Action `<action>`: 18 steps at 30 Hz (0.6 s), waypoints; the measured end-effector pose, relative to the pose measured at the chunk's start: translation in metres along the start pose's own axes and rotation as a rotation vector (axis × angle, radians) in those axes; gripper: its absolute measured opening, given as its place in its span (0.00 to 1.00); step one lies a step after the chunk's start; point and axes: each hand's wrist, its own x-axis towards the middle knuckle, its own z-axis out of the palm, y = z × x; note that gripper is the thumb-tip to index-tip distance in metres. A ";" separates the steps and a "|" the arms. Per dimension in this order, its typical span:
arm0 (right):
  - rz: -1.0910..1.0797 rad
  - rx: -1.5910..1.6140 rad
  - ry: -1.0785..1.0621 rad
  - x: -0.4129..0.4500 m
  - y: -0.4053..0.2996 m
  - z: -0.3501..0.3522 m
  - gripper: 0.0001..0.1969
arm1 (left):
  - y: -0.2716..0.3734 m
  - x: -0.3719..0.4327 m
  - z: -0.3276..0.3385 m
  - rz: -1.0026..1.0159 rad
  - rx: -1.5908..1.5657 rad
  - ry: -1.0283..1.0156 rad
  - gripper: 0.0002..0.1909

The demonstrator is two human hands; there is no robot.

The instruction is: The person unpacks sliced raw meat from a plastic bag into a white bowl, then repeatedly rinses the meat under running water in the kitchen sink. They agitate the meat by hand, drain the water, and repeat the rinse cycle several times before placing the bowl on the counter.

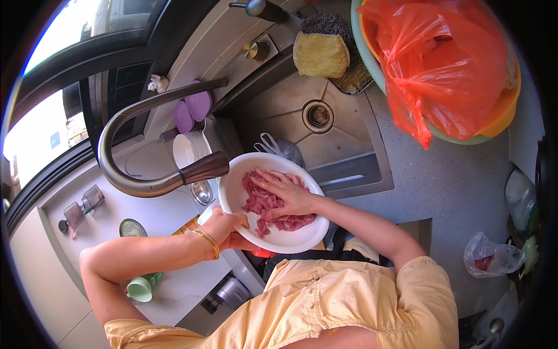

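Note:
My left hand (pixel 226 229) grips the near-left rim of a white plastic bowl (pixel 279 244), thumb on the inside and fingers underneath; a gold bangle circles the wrist. Raw sliced red meat (pixel 263 203) lies in the bowl. From the right, my right hand (pixel 290 194) reaches in and rests palm down on the meat with its fingers extended; some of the meat under it is hidden. The bowl is held in front of my body, overlapping the sink's near-left corner. Just left of its rim is the spray head of a curved metal faucet (pixel 205 168).
Behind the bowl is a stainless steel sink (pixel 279 104) with a drain (pixel 318 115) and a knotted plastic bag (pixel 290 150). A yellow scrubbing sponge (pixel 321 54) hangs at its rim. A red plastic bag (pixel 440 65) fills basins at right. White bowls (pixel 185 148) stand left; a green cup (pixel 139 289) lies lower left.

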 end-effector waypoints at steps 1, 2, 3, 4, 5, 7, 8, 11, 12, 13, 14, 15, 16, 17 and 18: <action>-0.006 0.003 0.004 0.000 0.000 0.001 0.50 | 0.001 0.000 0.000 -0.021 0.008 0.002 0.27; -0.012 0.006 0.008 0.000 0.001 0.001 0.50 | 0.002 0.000 0.000 -0.043 0.016 0.003 0.28; -0.019 0.008 0.010 0.001 0.001 0.001 0.50 | 0.003 -0.001 0.000 -0.043 0.020 -0.005 0.28; -0.020 0.005 0.012 0.001 0.001 0.002 0.50 | 0.003 -0.002 0.000 -0.043 0.025 -0.014 0.28; -0.021 0.002 0.014 0.001 0.001 0.002 0.50 | 0.003 -0.003 0.000 -0.044 0.029 -0.023 0.28; -0.019 0.002 0.014 0.000 0.000 0.002 0.50 | 0.000 -0.001 -0.001 0.000 0.001 -0.009 0.27; -0.018 0.007 0.014 0.000 0.000 0.001 0.49 | -0.001 0.000 -0.001 0.021 -0.013 -0.002 0.27; 0.007 -0.007 -0.015 0.000 -0.003 -0.001 0.50 | -0.001 -0.001 -0.001 -0.002 -0.023 0.014 0.29; 0.020 -0.017 -0.027 0.000 -0.003 -0.001 0.50 | -0.001 -0.001 -0.002 0.001 -0.020 0.013 0.29; 0.024 -0.019 -0.030 0.000 -0.003 -0.001 0.50 | -0.002 -0.001 -0.002 0.005 -0.017 0.013 0.29; 0.027 -0.022 -0.032 0.001 -0.003 0.000 0.50 | -0.003 0.000 -0.003 0.009 -0.013 0.013 0.29; 0.030 -0.024 -0.033 0.001 -0.003 0.000 0.51 | -0.004 0.001 -0.005 0.009 -0.020 0.002 0.29; 0.031 -0.024 -0.034 0.001 -0.003 0.001 0.51 | -0.006 0.004 -0.007 0.011 -0.026 -0.009 0.30; 0.032 -0.023 -0.034 0.002 -0.003 0.002 0.51 | -0.008 0.006 -0.009 0.012 -0.032 -0.019 0.30; 0.035 -0.022 -0.034 0.002 -0.001 0.003 0.51 | -0.008 0.006 -0.009 0.011 -0.030 -0.016 0.30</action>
